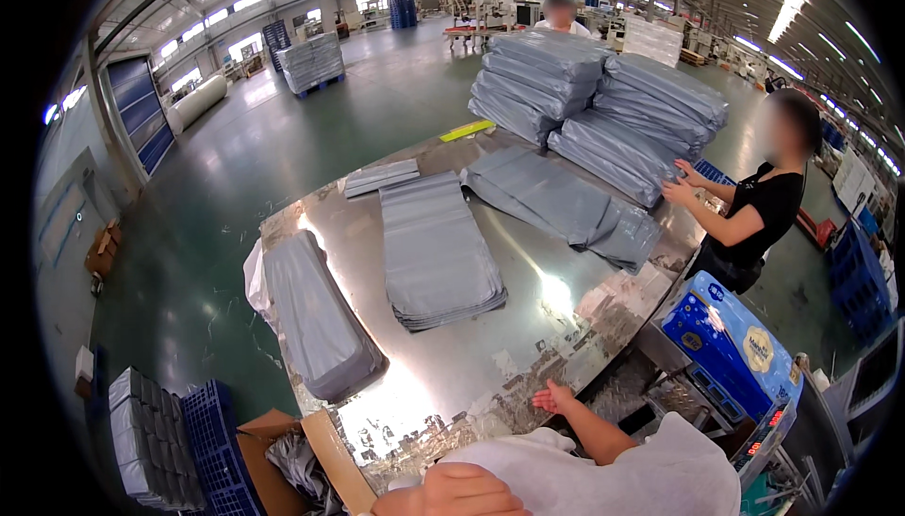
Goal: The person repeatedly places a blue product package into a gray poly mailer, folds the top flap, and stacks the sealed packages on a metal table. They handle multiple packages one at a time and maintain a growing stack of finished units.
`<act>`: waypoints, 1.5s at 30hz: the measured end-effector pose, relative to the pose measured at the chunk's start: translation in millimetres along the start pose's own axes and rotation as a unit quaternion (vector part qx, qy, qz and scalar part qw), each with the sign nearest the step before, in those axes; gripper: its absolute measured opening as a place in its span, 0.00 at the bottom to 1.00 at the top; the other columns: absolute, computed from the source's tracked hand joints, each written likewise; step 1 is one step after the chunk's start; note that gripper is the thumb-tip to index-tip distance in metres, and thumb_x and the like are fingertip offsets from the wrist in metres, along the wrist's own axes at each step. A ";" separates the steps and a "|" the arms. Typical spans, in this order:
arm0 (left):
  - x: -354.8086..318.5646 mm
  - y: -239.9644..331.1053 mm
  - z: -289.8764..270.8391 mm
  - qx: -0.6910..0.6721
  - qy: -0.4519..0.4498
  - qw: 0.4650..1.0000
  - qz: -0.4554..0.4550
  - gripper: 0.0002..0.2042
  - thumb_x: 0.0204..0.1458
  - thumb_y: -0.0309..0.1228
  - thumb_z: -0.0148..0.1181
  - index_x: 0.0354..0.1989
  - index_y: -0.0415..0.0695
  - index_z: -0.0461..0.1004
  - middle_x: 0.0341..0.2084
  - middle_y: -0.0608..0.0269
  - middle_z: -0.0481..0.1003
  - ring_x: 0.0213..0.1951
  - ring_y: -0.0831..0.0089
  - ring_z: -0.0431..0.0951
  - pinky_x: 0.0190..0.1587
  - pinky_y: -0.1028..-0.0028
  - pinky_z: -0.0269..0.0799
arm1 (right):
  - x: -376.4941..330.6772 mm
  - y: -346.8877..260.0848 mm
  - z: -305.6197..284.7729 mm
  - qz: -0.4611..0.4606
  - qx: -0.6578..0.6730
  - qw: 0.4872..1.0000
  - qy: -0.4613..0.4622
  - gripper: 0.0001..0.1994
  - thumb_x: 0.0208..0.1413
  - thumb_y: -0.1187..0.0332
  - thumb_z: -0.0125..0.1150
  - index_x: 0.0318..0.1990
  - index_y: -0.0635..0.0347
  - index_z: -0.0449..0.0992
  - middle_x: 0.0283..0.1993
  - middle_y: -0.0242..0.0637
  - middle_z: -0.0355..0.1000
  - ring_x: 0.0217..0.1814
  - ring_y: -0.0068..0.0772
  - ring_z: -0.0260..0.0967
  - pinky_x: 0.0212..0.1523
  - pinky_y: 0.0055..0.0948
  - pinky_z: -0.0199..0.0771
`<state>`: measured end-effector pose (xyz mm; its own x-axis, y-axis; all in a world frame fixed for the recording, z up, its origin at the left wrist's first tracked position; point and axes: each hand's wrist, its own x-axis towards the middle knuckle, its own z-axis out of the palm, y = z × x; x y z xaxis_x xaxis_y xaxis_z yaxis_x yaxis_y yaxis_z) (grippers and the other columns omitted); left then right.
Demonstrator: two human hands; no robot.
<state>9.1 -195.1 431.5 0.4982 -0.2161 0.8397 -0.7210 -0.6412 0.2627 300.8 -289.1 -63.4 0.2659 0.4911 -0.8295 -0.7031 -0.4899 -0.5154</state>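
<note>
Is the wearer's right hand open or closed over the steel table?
Open. The right hand shows its palm with fingers spread, holding nothing, at the near edge of the steel table. The left hand is curled at the frame's bottom.

Table polished metal, glossy (glare spots); bags matt grey plastic; box brown cardboard.

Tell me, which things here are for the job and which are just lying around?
For the job:
- right hand, open over the shiny metal table
- left hand, on white fabric
- flat stack of grey bags
- filled grey bag

Just lying about:
- blue package
- cardboard box
- blue crate
- yellow strip
</note>
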 end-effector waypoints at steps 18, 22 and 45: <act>66.1 41.7 -9.0 0.231 0.200 0.952 -0.016 0.04 0.35 0.32 0.58 0.23 0.51 0.75 0.27 0.77 0.73 0.24 0.80 0.68 0.26 0.80 0.58 | 9.2 -0.5 12.1 0.001 -0.014 0.999 -0.037 0.30 0.55 0.44 0.31 0.40 0.65 0.70 0.37 0.44 0.72 0.33 0.33 0.73 0.18 0.19 0.67; 70.3 20.5 3.9 0.214 0.269 0.939 -0.024 0.04 0.42 0.34 0.56 0.22 0.54 0.77 0.24 0.80 0.71 0.22 0.83 0.67 0.25 0.83 0.57 | 8.3 1.3 -3.4 0.006 0.001 1.000 -0.018 0.30 0.55 0.44 0.31 0.39 0.64 0.70 0.37 0.43 0.73 0.33 0.32 0.73 0.18 0.19 0.67; 73.0 -4.3 28.9 0.063 0.313 0.945 0.073 0.08 0.38 0.28 0.57 0.29 0.51 0.76 0.29 0.72 0.74 0.23 0.78 0.66 0.22 0.80 0.58 | 8.6 -0.1 -1.9 0.019 -0.001 1.000 -0.009 0.29 0.54 0.43 0.34 0.40 0.63 0.70 0.37 0.42 0.73 0.34 0.32 0.73 0.19 0.19 0.66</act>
<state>62.5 -229.4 477.9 -0.0132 0.1432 0.9896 -0.6767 -0.7299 0.0966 304.4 -286.2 -70.9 0.2274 0.4855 -0.8441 -0.7111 -0.5095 -0.4846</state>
